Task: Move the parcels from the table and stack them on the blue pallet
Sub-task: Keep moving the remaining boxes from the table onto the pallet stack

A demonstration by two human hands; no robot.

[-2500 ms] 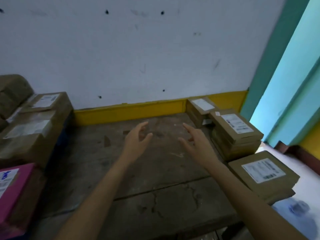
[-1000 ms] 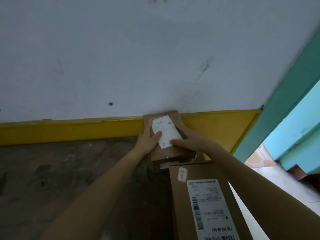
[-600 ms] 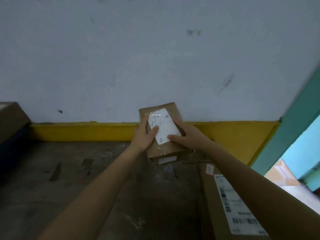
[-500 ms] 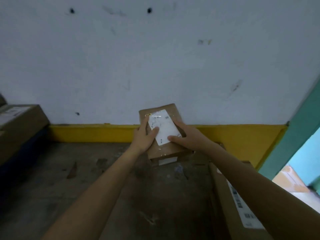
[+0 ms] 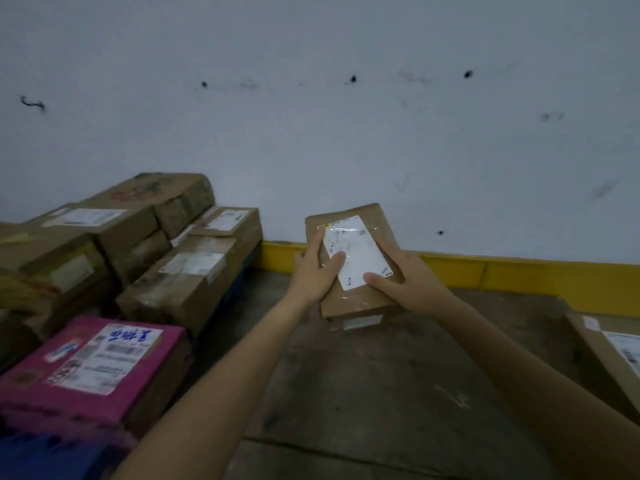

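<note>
Pallet [image 5: 233, 289], blue, at left, piled with brown boxes [image 5: 187, 271] and a pink box [image 5: 86, 368]; left hand [image 5: 311, 275], gripping the parcel's left edge, thumb on its white label; parcel [image 5: 353, 261], brown, flat, held up over the table [image 5: 381, 393], near the wall; right hand [image 5: 412, 282], gripping the right edge, thumb on top; labelled box [image 5: 609, 358], on the table, far right.

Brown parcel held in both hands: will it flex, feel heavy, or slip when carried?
Probably stiff: the parcel shows flat, straight edges though held only at its sides. Likely light: the left hand and right hand hold it with thumbs on top. The glossy label may be slippery under the thumbs.
</note>
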